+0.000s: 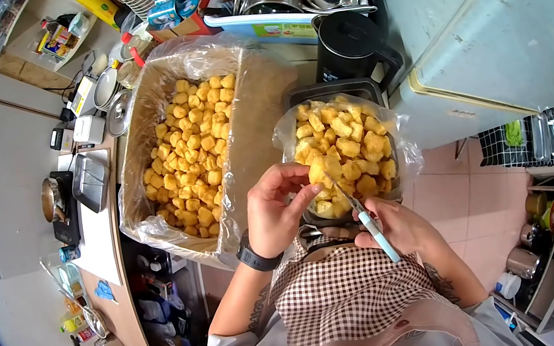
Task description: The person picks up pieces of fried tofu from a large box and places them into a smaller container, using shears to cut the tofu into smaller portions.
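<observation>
My left hand (pixel 282 202), with a dark watch on its wrist, pinches a golden fried tofu puff (pixel 321 167) between thumb and fingers. In my right hand (pixel 399 224) is a small knife (pixel 377 233) with a pale blue handle, its narrow blade pointing up at the puff. Both hands are over the near edge of a clear plastic bag (pixel 400 133) filled with more golden puffs (pixel 343 130). This bag lines a black tray (pixel 369 85). To the left stands a big cardboard box (pixel 253 114) lined with clear plastic, with many whole puffs (pixel 194 143) inside.
A black kettle (pixel 347 46) stands behind the tray, below a tub of pans (pixel 267 30). A pale blue refrigerator (pixel 487 17) rises at the right. On the left, a long counter (pixel 102 267) carries a metal tray (pixel 92 182) and a lid (pixel 120 114).
</observation>
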The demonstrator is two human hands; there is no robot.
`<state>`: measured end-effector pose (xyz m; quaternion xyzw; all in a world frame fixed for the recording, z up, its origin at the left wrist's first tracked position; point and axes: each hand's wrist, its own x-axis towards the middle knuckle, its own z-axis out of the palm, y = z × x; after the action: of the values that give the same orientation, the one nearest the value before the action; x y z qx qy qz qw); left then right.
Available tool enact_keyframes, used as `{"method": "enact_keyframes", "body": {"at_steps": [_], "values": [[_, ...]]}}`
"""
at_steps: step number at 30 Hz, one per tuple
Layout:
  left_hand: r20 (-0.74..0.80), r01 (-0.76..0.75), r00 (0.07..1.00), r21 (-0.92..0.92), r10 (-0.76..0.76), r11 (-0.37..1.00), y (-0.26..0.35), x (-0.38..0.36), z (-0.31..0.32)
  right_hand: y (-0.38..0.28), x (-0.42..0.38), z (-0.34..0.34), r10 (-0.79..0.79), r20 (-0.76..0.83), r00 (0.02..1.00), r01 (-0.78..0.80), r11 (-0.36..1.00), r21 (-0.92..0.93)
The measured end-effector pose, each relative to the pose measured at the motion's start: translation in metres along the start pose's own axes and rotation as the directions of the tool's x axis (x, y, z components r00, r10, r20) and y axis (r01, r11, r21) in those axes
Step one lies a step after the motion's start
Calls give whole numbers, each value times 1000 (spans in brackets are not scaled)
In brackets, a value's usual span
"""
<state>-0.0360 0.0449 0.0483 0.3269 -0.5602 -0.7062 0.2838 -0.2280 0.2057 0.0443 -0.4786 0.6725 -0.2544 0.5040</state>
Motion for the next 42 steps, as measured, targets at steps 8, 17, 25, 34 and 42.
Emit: {"method": "enact_keyframes", "body": {"at_steps": [8, 17, 25, 34, 42], "values": [[-4, -214, 973, 354, 230, 910, 3, 11, -7, 7, -5, -1, 4, -48, 999, -10, 992, -127], [-19, -50, 998, 238, 56, 970, 7, 11, -1, 4, -1, 0, -27, -40, 999, 20, 988, -153], [40, -34, 999, 364, 21, 931, 6, 15, 0, -1, 5, 4, 96, -62, 993, -104, 985, -139], [119, -186, 983, 561, 143, 807, -29, 43, 21, 16, -5, 6, 204, -163, 965, -210, 977, -22], [291, -447, 857, 830, 425, 334, -53, 57, 35, 35, -32, -6, 386, -144, 911, -361, 917, 172]]}}
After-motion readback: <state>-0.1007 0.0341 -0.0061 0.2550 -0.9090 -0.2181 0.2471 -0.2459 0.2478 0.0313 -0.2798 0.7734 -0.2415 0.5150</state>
